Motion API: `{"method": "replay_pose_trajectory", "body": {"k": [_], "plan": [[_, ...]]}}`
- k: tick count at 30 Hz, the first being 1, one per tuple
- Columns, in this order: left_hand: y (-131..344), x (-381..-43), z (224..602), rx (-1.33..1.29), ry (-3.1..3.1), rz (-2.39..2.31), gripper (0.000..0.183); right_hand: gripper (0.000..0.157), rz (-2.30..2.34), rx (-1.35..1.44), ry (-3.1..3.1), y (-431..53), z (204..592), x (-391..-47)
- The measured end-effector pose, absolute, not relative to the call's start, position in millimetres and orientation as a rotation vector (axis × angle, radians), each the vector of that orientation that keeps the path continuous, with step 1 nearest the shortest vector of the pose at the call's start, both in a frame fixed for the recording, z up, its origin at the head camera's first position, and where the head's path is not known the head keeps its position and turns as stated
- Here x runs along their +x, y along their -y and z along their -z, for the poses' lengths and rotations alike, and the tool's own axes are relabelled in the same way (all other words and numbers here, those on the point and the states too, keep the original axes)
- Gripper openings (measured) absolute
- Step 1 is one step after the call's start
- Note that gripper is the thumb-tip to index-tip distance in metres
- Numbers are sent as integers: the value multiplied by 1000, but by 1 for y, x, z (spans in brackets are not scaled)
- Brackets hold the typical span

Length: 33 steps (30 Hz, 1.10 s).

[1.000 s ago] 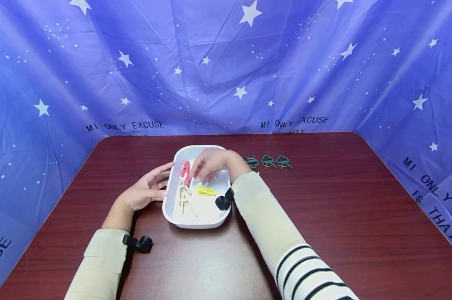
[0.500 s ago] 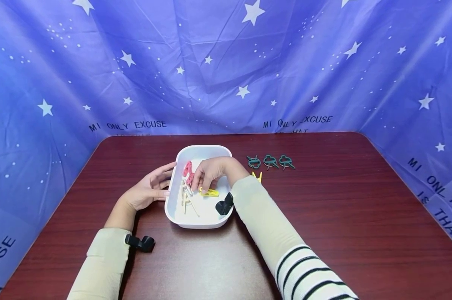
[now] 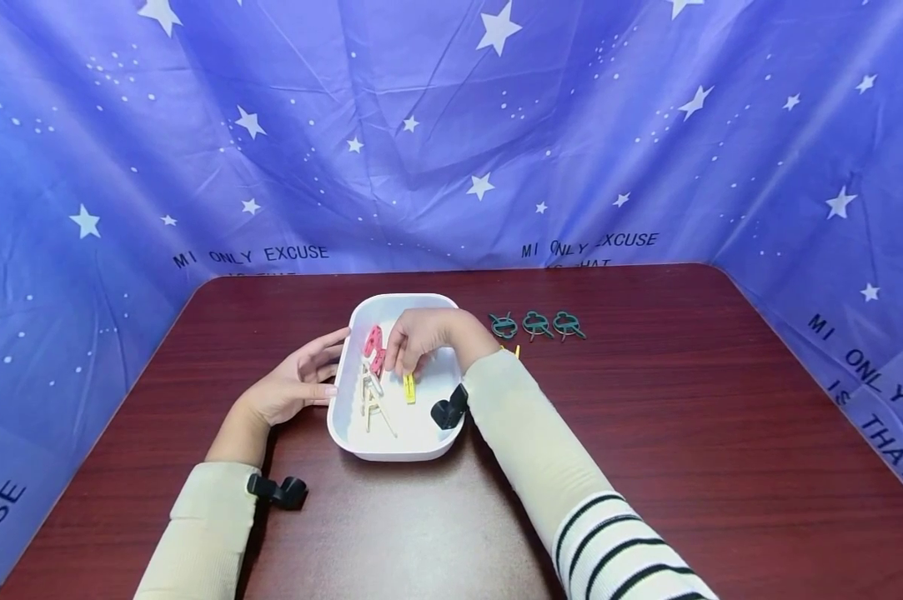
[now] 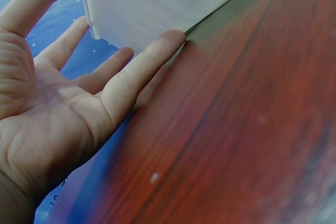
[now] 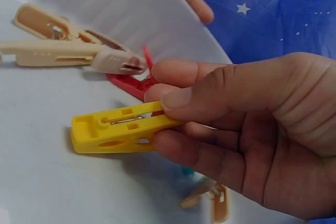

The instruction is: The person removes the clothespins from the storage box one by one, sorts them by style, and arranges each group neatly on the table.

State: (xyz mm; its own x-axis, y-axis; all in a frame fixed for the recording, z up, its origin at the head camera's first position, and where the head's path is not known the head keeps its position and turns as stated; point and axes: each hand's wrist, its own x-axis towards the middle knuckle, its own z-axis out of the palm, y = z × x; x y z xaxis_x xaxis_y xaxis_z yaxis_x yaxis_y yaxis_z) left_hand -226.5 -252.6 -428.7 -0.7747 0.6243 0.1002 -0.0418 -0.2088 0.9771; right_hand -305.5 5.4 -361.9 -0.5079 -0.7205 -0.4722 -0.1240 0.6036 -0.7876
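My right hand (image 3: 428, 335) is inside the white tray (image 3: 398, 455). In the right wrist view its thumb and fingers pinch the handle end of a yellow clothespin (image 5: 110, 129), with the other end pointing away from the hand. My left hand (image 4: 63, 106) touches the tray's left wall with its fingers and thumb extended. Beside the yellow clothespin, along the tray's left side, lie red clothespins (image 3: 373, 346) and several beige clothespins (image 3: 370, 408). Behind the right fingers, another beige clothespin (image 5: 219, 208) and a bit of teal show, partly hidden.
Three green round clips (image 3: 537, 325) lie in a row on the dark red wooden table (image 3: 684, 400), right of the tray. Yellow tips (image 3: 517, 352) of another clip show beside my right sleeve, which hides the remainder. A blue star-printed curtain (image 3: 421, 208) hangs around the table.
The right hand has come down toward the yellow clothespin and taken hold of it. The clothespin has turned from lying sideways to pointing toward the tray's front. The left hand stays at the tray.
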Motion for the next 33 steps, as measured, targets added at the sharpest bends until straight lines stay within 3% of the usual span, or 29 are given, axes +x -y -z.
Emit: {"method": "replay_pose_trajectory", "body": {"k": [7, 33], "plan": [[252, -228, 428, 686, -1632, -2024, 90, 30, 899, -765, -2021, -14, 350, -307], [252, -225, 428, 673, -1619, -2026, 91, 19, 1211, -997, -2140, -69, 318, -292]]}}
